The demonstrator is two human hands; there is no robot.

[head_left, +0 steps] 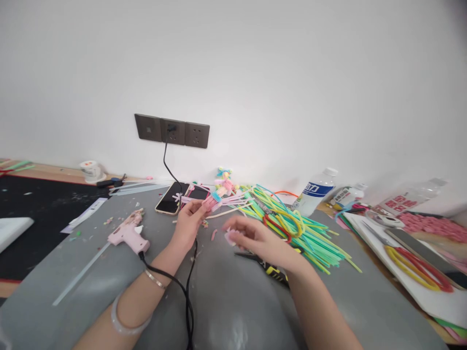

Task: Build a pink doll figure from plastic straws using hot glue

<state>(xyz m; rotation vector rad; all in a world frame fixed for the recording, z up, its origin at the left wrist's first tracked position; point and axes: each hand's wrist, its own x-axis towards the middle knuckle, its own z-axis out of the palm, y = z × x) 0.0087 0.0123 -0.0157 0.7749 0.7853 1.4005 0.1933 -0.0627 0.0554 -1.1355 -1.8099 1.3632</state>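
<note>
Left hand (pixel 191 218): fingers narrow, thumb and index pinching the pink-and-blue craft piece (pixel 215 196). Right hand (pixel 253 238): fingers curled in, narrow, apparently on a pale pink scrap (pixel 230 237); blurred, can't tell how firm.

Clock: 12 = toward the wall (pixel 262 97). Craft piece is at 1 o'clock off the left hand; scrap is at 5 from the piece, not touching it.

My read on the step: left steadies the piece, right handles the scrap. Next move calls for a still left pinch and fine fingertip control on the right.

Piece's long axis looks like 7-to-1: pinched end at 7, free end at 1. Can't tell where it stops and the colored bits behind start.

Further out: black-and-yellow tool (pixel 275 273) at 5 from right hand, pipe cleaners (pixel 321 248) at 3, glue gun (pixel 126 234) at 9 from left, phone (pixel 168 200) at 10.
</note>
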